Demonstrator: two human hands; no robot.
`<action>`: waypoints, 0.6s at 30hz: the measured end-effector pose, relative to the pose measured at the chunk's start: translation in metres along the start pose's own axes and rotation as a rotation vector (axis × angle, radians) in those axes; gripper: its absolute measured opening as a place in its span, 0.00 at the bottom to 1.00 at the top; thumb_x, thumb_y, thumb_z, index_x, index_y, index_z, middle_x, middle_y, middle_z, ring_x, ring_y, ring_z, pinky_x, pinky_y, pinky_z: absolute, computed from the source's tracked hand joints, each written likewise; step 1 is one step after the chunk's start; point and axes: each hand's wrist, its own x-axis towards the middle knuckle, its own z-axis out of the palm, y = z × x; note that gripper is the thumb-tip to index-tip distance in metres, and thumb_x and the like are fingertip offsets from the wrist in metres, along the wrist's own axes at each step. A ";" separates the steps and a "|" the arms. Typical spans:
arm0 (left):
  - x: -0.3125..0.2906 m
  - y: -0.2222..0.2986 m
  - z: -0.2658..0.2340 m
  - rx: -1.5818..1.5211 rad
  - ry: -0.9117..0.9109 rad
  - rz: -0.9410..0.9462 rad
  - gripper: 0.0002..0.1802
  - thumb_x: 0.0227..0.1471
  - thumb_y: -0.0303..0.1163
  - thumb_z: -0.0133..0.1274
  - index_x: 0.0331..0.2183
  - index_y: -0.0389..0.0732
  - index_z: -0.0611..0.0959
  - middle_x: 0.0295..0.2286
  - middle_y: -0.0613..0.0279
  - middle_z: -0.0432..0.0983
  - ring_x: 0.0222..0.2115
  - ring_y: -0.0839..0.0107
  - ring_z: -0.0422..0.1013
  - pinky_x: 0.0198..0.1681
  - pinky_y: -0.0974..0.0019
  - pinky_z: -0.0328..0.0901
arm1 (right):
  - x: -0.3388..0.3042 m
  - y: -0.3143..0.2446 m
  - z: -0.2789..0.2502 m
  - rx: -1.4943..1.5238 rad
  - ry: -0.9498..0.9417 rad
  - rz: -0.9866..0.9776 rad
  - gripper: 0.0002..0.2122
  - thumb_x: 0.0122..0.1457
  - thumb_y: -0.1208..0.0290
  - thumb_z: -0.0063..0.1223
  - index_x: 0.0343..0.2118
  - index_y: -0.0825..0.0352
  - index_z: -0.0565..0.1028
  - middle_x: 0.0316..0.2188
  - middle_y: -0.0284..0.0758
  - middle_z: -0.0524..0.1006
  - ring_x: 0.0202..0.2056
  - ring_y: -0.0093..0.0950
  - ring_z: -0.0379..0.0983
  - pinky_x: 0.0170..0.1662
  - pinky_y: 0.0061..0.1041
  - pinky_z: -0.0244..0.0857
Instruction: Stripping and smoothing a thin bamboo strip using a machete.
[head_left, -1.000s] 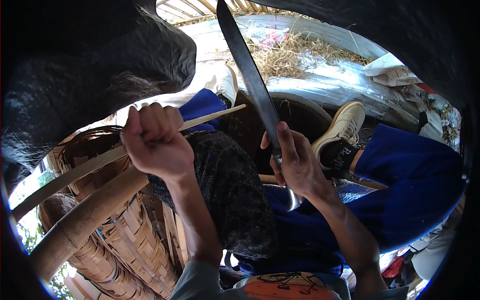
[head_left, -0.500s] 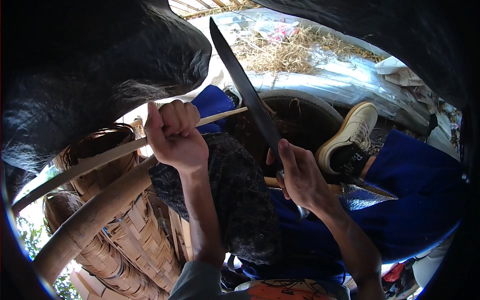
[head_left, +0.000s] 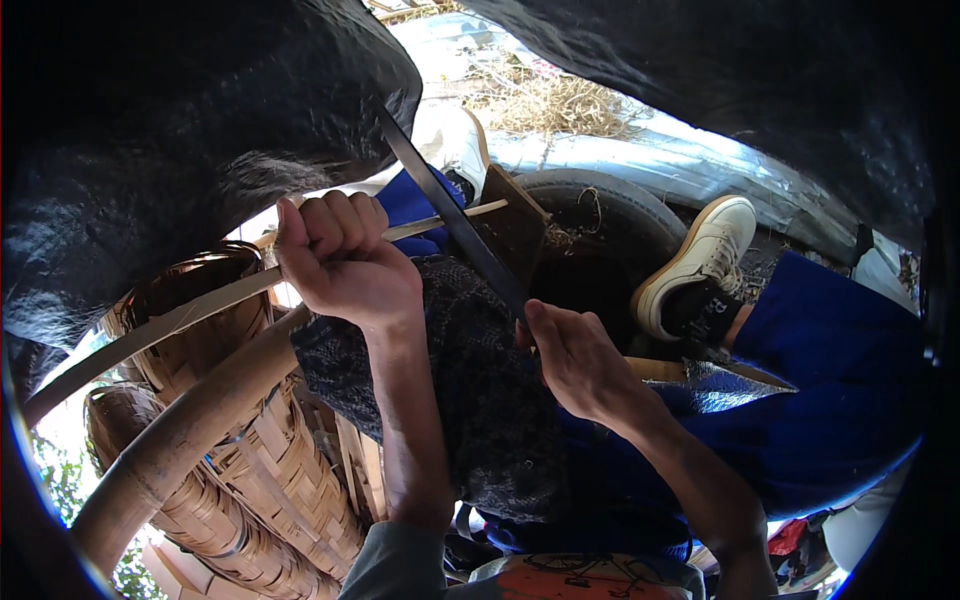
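My left hand (head_left: pixel 340 262) is closed in a fist around a long thin bamboo strip (head_left: pixel 180 318) that runs from the lower left up to a tip near a wooden block (head_left: pixel 515 225). My right hand (head_left: pixel 575 360) grips the handle of a long dark knife (head_left: pixel 450 215), whose blade points up and to the left and crosses the strip just right of my left fist. A dark patterned cloth (head_left: pixel 480 400) lies over my lap under both hands.
Woven bamboo baskets (head_left: pixel 250 470) and a thick bamboo pole (head_left: pixel 190 430) sit at the lower left. A black tyre (head_left: pixel 600 230) lies ahead with my two pale sneakers (head_left: pixel 695 265) beside it. Dry straw (head_left: pixel 560 105) and plastic sheeting lie beyond. Dark tarp hangs overhead.
My view has swung, so the scene slid right and down. My left fist has moved along the strip toward its tip, and the knife blade now crosses close beside it.
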 end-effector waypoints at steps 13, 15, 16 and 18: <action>-0.007 -0.008 0.010 0.125 0.103 0.017 0.24 0.61 0.37 0.33 0.14 0.47 0.52 0.11 0.72 0.41 0.13 0.80 0.36 0.17 0.68 0.35 | 0.002 0.004 0.014 -0.187 0.159 -0.226 0.21 0.68 0.59 0.29 0.23 0.68 0.67 0.08 0.35 0.60 0.10 0.23 0.61 0.17 0.32 0.53; -0.012 -0.007 0.007 -0.061 0.014 0.023 0.24 0.61 0.36 0.33 0.14 0.47 0.51 0.11 0.72 0.41 0.13 0.79 0.35 0.17 0.68 0.35 | 0.009 0.003 0.012 -0.088 0.117 -0.146 0.21 0.68 0.59 0.28 0.24 0.68 0.67 0.09 0.36 0.61 0.11 0.25 0.61 0.17 0.32 0.52; -0.007 -0.006 0.006 -0.074 0.016 -0.002 0.24 0.60 0.36 0.33 0.13 0.47 0.51 0.11 0.72 0.41 0.13 0.79 0.36 0.17 0.68 0.35 | 0.015 0.002 0.015 -0.287 0.371 -0.492 0.22 0.68 0.59 0.28 0.24 0.68 0.68 0.09 0.36 0.61 0.11 0.26 0.61 0.18 0.32 0.52; -0.006 -0.003 0.004 -0.031 -0.006 0.005 0.24 0.60 0.36 0.33 0.13 0.47 0.51 0.11 0.72 0.41 0.13 0.80 0.36 0.17 0.68 0.35 | 0.015 -0.004 0.009 -0.493 0.632 -0.839 0.22 0.68 0.59 0.27 0.24 0.68 0.68 0.09 0.37 0.62 0.11 0.27 0.62 0.18 0.32 0.52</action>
